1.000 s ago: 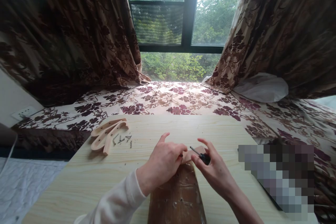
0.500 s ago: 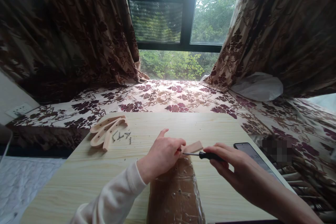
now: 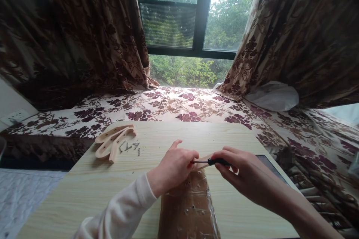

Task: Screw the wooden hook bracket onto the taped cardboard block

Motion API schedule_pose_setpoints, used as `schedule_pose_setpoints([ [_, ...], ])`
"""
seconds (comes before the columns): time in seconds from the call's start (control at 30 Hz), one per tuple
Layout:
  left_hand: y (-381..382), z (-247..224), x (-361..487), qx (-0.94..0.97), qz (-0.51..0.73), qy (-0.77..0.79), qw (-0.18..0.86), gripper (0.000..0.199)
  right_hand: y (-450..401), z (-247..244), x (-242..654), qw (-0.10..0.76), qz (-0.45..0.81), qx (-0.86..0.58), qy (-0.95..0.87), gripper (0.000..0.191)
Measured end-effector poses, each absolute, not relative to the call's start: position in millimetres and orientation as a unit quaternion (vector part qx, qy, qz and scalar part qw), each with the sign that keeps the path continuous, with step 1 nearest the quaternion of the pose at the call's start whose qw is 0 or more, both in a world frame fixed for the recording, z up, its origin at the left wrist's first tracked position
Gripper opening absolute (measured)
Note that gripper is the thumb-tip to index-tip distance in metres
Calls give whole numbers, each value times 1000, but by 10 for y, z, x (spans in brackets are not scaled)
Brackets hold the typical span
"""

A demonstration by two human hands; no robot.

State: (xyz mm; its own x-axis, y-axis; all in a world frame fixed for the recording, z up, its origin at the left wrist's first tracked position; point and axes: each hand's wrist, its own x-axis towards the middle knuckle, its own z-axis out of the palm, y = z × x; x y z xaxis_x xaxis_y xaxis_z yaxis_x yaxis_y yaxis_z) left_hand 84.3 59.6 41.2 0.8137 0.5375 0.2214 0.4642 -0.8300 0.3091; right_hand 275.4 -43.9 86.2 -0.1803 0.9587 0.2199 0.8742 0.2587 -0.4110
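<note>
A black-handled screwdriver lies nearly level in my right hand, its fingers closed round the handle. The shaft points left and its tip ends at the fingertips of my left hand. Those left fingers are pinched on a light wooden piece, which rests over the far end of a brown taped box. My left hand hides much of the wooden piece and whatever the tip touches.
Curved wooden pieces with holes and several screws lie at the table's back left. A phone is at the right, partly behind my right hand. Beyond are a floral-covered ledge and a white plastic bag.
My right hand has moved slightly left with the screwdriver, and its fingers now cover part of the wooden piece. My left hand has barely moved.
</note>
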Motion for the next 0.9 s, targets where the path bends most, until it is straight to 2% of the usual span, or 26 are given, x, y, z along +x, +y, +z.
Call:
schedule_pose_setpoints([
  [0.17, 613, 365, 848, 944, 163, 264, 115, 23, -413, 974, 2694, 188, 121, -604, -765, 21],
  [0.6, 615, 319, 874, 935, 180, 282, 118, 20, -150, 1245, 2630, 66, 65, -556, -826, 17],
  [0.9, 608, 400, 888, 940, 159, 277, 123, 17, -125, 1261, 2626, 62, 52, -546, -834, 17],
])
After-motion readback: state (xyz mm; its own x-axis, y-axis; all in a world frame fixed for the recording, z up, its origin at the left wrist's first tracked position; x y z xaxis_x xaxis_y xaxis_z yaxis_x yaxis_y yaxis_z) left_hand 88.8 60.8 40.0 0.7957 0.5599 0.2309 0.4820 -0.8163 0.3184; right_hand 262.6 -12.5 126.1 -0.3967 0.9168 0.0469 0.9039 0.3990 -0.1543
